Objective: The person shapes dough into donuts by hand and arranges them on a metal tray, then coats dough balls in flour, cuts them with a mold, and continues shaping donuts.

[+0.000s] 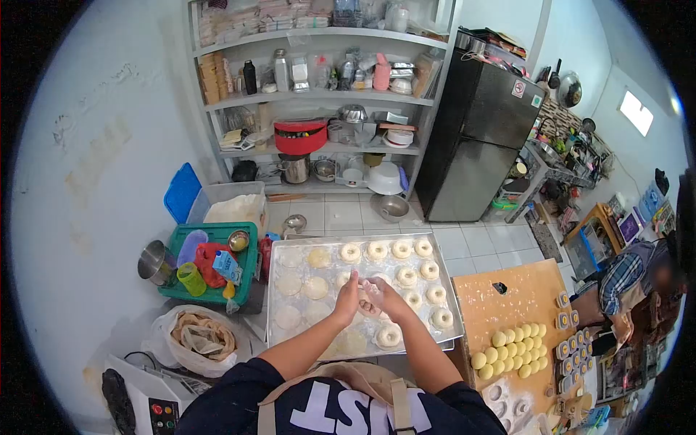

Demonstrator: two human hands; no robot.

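Both my hands are raised together over a large metal tray [272, 319] dusted with flour. My left hand [349, 299] has its fingers pressed together, pointing away from me. Facing it, my right hand [388, 299] is curled inward, its fingers pale with flour. Whatever lies between the palms is hidden; it may be a piece of dough. Under and around the hands are several dough rings [388, 335], mostly on the tray's right side. Flat, pale floury rounds [315, 288] mark the left side.
Right of the tray, a wooden table [493, 297] carries several yellow dough balls [507, 352] and lidded jars [563, 351]. Another person [623, 290] stands beyond it. To the left are a green bin [174, 290] with items on top and a white sack [163, 333]. Shelves [319, 94] and a fridge [478, 130] stand behind.
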